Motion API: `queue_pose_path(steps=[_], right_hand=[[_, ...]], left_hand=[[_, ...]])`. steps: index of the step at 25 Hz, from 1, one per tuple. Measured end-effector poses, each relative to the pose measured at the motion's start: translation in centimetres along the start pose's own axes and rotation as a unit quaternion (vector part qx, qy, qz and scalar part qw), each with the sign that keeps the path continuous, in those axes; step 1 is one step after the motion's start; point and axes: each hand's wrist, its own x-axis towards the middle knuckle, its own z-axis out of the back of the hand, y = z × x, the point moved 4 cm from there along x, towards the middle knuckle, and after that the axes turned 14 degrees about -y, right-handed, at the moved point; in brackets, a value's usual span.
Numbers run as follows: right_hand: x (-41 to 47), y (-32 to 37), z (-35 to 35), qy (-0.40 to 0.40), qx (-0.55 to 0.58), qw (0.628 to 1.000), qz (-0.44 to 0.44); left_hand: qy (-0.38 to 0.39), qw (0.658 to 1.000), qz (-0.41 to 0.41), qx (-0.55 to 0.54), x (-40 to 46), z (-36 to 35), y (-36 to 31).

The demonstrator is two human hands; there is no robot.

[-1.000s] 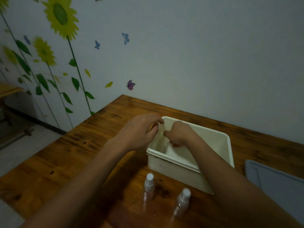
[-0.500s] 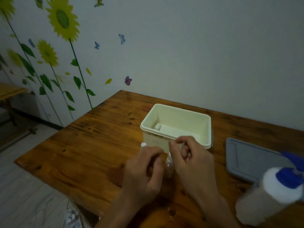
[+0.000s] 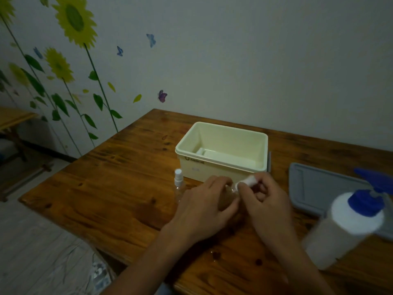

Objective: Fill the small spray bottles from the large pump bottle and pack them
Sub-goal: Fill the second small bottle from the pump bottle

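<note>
The left hand (image 3: 209, 204) grips a small spray bottle (image 3: 230, 191) to keep it steady, while the right hand (image 3: 264, 193) pinches its white cap (image 3: 248, 181), probably to unscrew it. A second spray bottle (image 3: 178, 182) waits upright on the tabletop (image 3: 119, 184) beside the cream box (image 3: 221, 167); the large pump bottle (image 3: 344, 226) stands near on the right.

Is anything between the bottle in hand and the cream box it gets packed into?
Nothing visible. The left hand grips the bottle, the right hand pinches its cap, just before the open box. The other bottle stands aside, left.
</note>
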Motion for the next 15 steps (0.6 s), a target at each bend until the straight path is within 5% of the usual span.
queue_pose_path(steps=[5,9,15], right_hand=[[0.5,-1.6,1.0,-0.011,-0.004,0.997,-0.076],[0.8,-2.0,1.0,0.046,0.098,0.984,-0.143],[0.4,-1.8,1.4,0.100,0.155,0.969,-0.165]], left_hand=[[0.000,0.993,-0.095,-0.065,0.3,-1.8,0.1],[0.006,0.980,-0.006,-0.199,-0.2,-2.2,1.2],[0.073,0.914,0.175,-0.359,-0.5,-2.5,1.6]])
